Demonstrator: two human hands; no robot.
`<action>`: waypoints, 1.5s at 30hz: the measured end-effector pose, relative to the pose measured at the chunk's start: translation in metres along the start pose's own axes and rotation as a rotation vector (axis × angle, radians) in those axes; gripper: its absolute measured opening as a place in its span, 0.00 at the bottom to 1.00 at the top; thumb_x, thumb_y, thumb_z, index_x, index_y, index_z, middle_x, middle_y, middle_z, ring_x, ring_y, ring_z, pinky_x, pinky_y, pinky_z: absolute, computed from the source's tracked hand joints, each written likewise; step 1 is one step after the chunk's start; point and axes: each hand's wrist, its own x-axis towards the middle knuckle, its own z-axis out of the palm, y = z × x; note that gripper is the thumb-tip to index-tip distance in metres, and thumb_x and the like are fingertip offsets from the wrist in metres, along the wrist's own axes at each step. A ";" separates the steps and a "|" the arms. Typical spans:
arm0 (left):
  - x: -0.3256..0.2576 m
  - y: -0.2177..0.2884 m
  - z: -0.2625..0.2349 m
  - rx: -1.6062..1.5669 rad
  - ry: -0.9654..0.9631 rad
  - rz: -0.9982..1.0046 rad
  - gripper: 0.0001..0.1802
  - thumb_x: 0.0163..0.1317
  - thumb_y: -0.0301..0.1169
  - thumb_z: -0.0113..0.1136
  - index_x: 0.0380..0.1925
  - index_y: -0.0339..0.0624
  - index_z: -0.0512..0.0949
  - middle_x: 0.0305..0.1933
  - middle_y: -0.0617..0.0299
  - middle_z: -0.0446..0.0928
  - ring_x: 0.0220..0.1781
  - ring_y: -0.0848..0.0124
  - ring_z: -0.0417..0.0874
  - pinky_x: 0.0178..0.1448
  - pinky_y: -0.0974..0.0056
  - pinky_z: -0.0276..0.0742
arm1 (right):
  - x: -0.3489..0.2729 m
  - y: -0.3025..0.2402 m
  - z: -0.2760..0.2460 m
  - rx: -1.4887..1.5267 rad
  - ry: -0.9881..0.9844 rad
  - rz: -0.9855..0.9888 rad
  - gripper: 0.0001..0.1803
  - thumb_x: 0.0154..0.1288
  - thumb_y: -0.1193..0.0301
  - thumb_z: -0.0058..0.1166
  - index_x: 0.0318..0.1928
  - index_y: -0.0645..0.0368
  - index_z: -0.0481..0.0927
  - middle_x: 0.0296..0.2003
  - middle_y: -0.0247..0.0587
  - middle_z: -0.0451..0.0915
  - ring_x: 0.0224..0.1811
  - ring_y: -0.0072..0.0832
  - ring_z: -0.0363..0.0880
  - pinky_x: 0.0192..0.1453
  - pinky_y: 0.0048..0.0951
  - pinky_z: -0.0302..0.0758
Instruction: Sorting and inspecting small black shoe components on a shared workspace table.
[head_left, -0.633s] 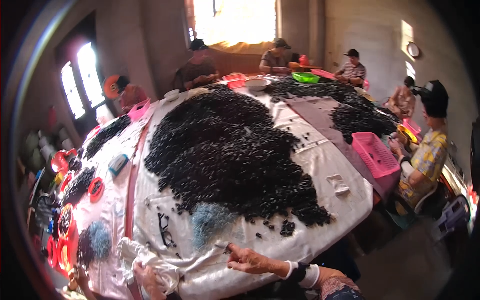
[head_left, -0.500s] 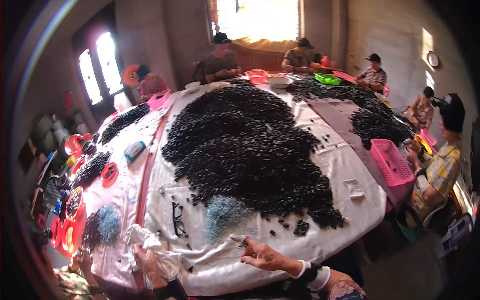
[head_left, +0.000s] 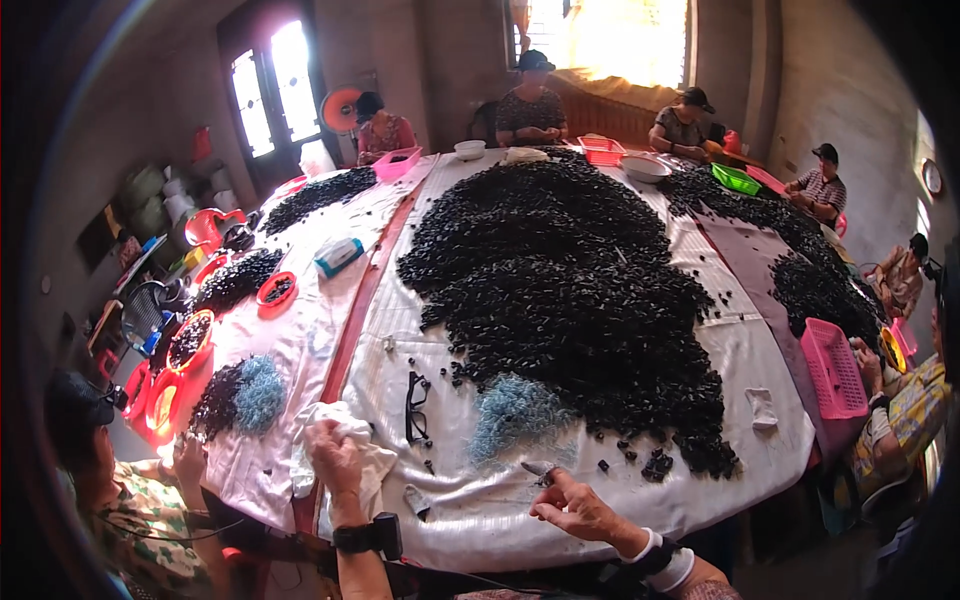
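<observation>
My left hand (head_left: 333, 462) is raised beside a crumpled white cloth (head_left: 375, 462), its fingers curled together; what they hold, if anything, is too small to make out. A small pointed grey blade (head_left: 538, 468) sticks out from the closed fingers of my right hand (head_left: 582, 512), at the near edge of a pile of thin pale-blue pieces (head_left: 515, 415). Beyond lies a broad heap of small black pieces (head_left: 560, 270). Black-framed glasses (head_left: 416, 410) rest on the white table cover (head_left: 470, 545), between the cloth and the blue pile.
A person in a patterned shirt (head_left: 165, 530) sits close on my left, near red basins (head_left: 165, 400). Another person (head_left: 905, 420) works at the right, beside a pink basket (head_left: 835, 370). Several people sit along the far side. A tissue pack (head_left: 339, 257) lies left of the heap.
The view has swung left, so the scene sits farther right. My left hand has lifted, now with curled fingers beside the white cloth. My right hand still holds the blade near the blue pile.
</observation>
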 end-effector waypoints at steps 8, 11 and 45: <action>-0.030 0.022 -0.019 0.069 -0.326 -0.042 0.12 0.49 0.28 0.63 0.35 0.43 0.74 0.40 0.52 0.73 0.41 0.50 0.78 0.43 0.51 0.75 | 0.012 0.005 0.005 -0.034 -0.008 0.003 0.29 0.62 0.73 0.53 0.62 0.63 0.60 0.33 0.45 0.82 0.35 0.29 0.82 0.41 0.30 0.79; -0.033 0.027 -0.025 0.088 -0.402 -0.021 0.09 0.50 0.29 0.63 0.33 0.44 0.76 0.39 0.53 0.74 0.39 0.51 0.78 0.42 0.52 0.75 | 0.014 -0.002 0.008 -0.053 -0.019 0.001 0.26 0.62 0.73 0.54 0.59 0.65 0.61 0.33 0.46 0.83 0.34 0.29 0.83 0.40 0.30 0.79; -0.047 0.071 -0.027 0.059 -0.873 0.108 0.23 0.41 0.46 0.73 0.37 0.49 0.83 0.25 0.62 0.79 0.29 0.68 0.82 0.35 0.64 0.76 | 0.046 -0.084 -0.021 -0.045 0.062 -0.229 0.39 0.64 0.80 0.48 0.70 0.59 0.42 0.31 0.43 0.81 0.29 0.21 0.78 0.34 0.23 0.76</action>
